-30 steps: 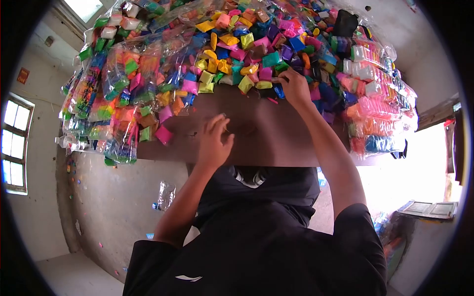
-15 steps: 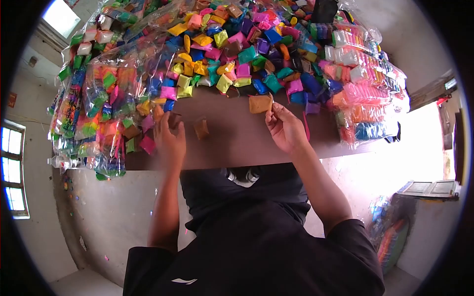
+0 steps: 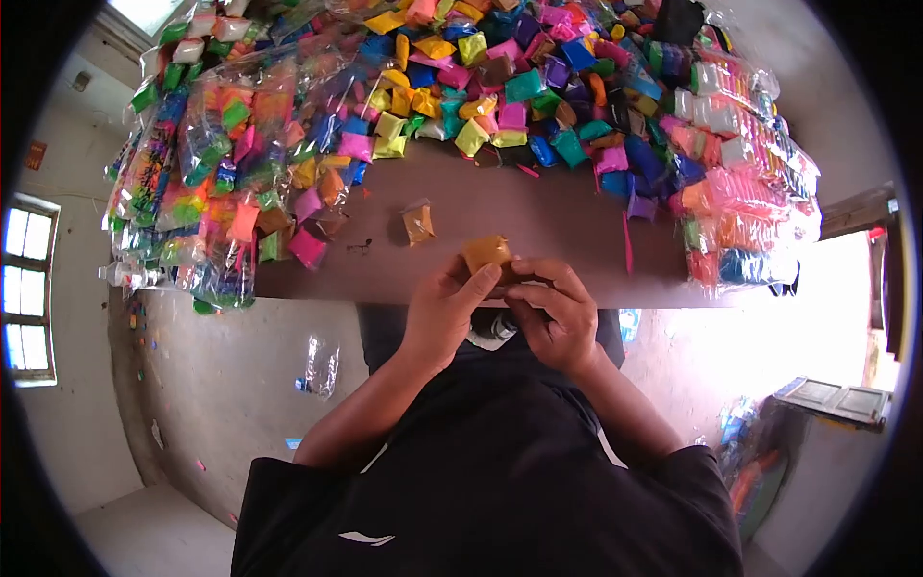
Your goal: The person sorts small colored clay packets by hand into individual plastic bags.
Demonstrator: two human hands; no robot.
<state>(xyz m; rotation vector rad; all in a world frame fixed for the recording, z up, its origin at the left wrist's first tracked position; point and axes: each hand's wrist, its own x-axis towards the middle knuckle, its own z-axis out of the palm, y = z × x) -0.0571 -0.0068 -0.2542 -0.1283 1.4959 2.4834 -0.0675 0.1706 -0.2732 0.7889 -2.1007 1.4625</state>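
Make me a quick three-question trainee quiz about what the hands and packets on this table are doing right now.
1. True or false: both hands hold the orange-brown packet.
2. Which single packet lies alone on the bare table? A) brown packet B) a white bottle C) a blue cup
3. Fill in: the heap of coloured packets lies on the table's ____ side from the person.

Key: 1 true, the left hand and right hand pinch it together. 2 A. 3 far.
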